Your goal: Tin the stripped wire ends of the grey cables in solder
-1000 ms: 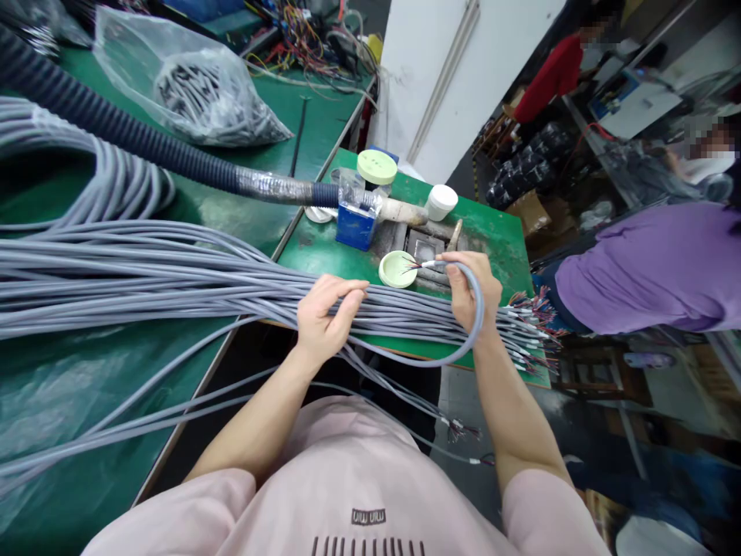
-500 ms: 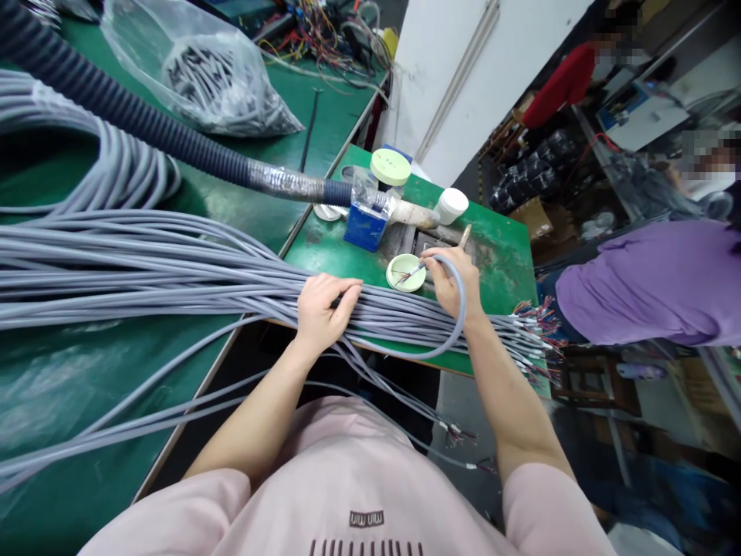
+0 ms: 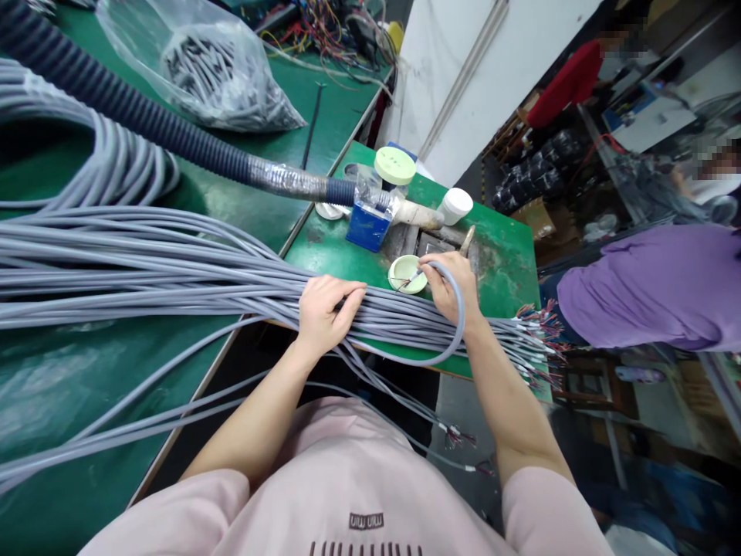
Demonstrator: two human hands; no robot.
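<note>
Pinched in my right hand (image 3: 451, 284) is the end of a grey cable (image 3: 461, 309), bent round in a loop. Its stripped wire ends (image 3: 405, 283) reach into a small pale-green dish (image 3: 395, 283); whether they touch its bottom I cannot tell. My left hand (image 3: 327, 309) is closed over a thick bundle of grey cables (image 3: 394, 309), thumb pointing right, with the fingertips partly hidden. At the bundle's right end, coloured bare wires (image 3: 541, 332) fan out. A few other cables (image 3: 399, 394) hang below the table edge in front of me.
Behind the dish stand a blue block (image 3: 368, 226), a hose nozzle (image 3: 420, 215), a white tub (image 3: 455, 205) and a green-lidded jar (image 3: 395, 165). A ribbed hose (image 3: 197, 154) crosses from the left. A plastic bag (image 3: 231, 77) lies farther back. At the right is a person in purple (image 3: 642, 286).
The view has shifted slightly. My right hand keeps the cable's wire ends at the dish, with only a small shift, and my left hand stays on the bundle.
</note>
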